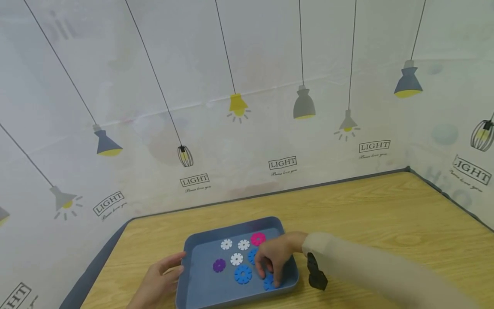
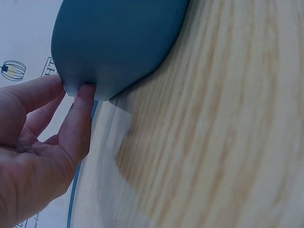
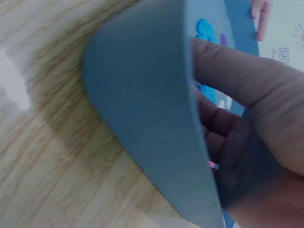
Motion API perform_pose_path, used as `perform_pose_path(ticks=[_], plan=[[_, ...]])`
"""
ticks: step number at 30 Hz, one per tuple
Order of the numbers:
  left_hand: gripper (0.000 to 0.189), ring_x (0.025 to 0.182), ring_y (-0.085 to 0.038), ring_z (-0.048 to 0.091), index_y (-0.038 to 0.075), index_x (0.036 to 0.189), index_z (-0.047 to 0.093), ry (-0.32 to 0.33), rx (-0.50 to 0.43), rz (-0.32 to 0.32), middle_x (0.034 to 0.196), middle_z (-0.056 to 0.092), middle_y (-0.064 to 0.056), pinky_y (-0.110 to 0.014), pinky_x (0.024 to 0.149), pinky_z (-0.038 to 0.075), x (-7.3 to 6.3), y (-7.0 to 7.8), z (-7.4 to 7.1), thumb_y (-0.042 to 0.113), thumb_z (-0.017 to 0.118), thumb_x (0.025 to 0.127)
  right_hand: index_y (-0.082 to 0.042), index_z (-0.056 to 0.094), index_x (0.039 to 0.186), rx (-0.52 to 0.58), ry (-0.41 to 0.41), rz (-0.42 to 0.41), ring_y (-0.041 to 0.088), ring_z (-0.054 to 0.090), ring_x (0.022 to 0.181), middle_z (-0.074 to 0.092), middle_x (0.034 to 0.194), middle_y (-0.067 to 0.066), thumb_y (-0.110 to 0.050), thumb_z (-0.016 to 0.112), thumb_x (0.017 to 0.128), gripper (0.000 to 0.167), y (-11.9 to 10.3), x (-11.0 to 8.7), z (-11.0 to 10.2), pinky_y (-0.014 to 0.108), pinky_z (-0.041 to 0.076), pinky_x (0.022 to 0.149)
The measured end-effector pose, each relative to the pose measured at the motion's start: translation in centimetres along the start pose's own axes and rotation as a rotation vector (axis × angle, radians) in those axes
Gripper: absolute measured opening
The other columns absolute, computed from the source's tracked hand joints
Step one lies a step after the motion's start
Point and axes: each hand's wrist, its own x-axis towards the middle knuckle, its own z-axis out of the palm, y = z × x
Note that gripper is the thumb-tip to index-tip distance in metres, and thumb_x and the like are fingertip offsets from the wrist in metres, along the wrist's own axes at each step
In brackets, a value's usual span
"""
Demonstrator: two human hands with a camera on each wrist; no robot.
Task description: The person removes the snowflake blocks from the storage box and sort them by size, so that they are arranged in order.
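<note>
A grey-blue tray [image 1: 239, 300] lies on the table with several notched plastic snowflake discs flat in it. My left hand [image 1: 159, 281] pinches its left rim, thumb against the outer wall in the left wrist view. Inside the tray, at the front right, my right hand [image 1: 275, 256] reaches down with curled fingers and pinches a blue snowflake disc [image 1: 269, 283] by its edges. In the right wrist view the tray wall [image 3: 142, 109] hides its fingertips. Another blue disc [image 1: 252, 256] is partly hidden behind the hand, and a larger blue disc [image 1: 243, 274] lies to its left.
Further back in the tray are a pink disc [image 1: 258, 239], several white discs [image 1: 243, 245] and a purple disc [image 1: 219, 265]. The wood-grain table [image 1: 366, 206] meets a wall covering [image 1: 239, 150] printed with lamps at the back and right.
</note>
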Motion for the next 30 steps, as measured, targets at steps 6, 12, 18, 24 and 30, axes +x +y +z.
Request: perform_pose_path(ticks=[6, 12, 18, 24, 30], plan=[[0.055, 0.104, -0.026, 0.056, -0.005, 0.134, 0.041, 0.005, 0.001, -0.003, 0.128, 0.043, -0.025, -0.044, 0.083, 0.051, -0.02, 0.05, -0.04, 0.017, 0.061, 0.088, -0.012, 0.061, 0.087, -0.054, -0.006, 0.002, 0.0, 0.047, 0.064, 0.054, 0.072, -0.005, -0.005, 0.08, 0.069, 0.028, -0.33, 0.08, 0.07, 0.014, 0.043, 0.057], [0.055, 0.103, -0.026, 0.056, -0.005, 0.133, 0.041, 0.008, -0.005, -0.004, 0.127, 0.044, -0.024, -0.044, 0.083, 0.05, 0.03, -0.05, -0.03, 0.018, 0.062, 0.088, -0.013, 0.06, 0.085, -0.076, 0.019, 0.001, 0.001, 0.048, 0.064, 0.055, 0.072, -0.005, -0.005, 0.08, 0.067, 0.028, -0.34, 0.1, 0.33, 0.014, 0.043, 0.058], [0.055, 0.103, -0.027, 0.056, -0.005, 0.134, 0.041, 0.0, -0.003, -0.001, 0.128, 0.043, -0.025, -0.044, 0.083, 0.05, 0.01, -0.02, -0.05, 0.018, 0.062, 0.088, -0.013, 0.059, 0.082, -0.076, 0.037, 0.012, 0.001, 0.048, 0.064, 0.054, 0.072, -0.007, -0.005, 0.08, 0.067, 0.027, -0.11, 0.11, 0.4, 0.014, 0.043, 0.058], [0.055, 0.103, -0.027, 0.056, -0.004, 0.133, 0.042, 0.015, -0.004, -0.009, 0.128, 0.044, -0.024, -0.045, 0.082, 0.051, 0.06, 0.0, 0.01, 0.017, 0.062, 0.087, -0.009, 0.059, 0.078, -0.031, 0.06, -0.016, 0.0, 0.048, 0.062, 0.054, 0.069, -0.008, -0.003, 0.08, 0.068, 0.024, 0.16, -0.1, 0.18, 0.013, 0.045, 0.058], [0.054, 0.103, -0.027, 0.056, -0.004, 0.133, 0.042, 0.009, 0.009, 0.001, 0.127, 0.045, -0.025, -0.044, 0.082, 0.051, 0.1, -0.2, -0.11, 0.017, 0.062, 0.088, -0.007, 0.061, 0.078, -0.003, 0.115, -0.06, 0.0, 0.049, 0.061, 0.055, 0.069, -0.009, 0.0, 0.076, 0.071, 0.019, -0.16, -0.84, -0.15, 0.014, 0.046, 0.058]])
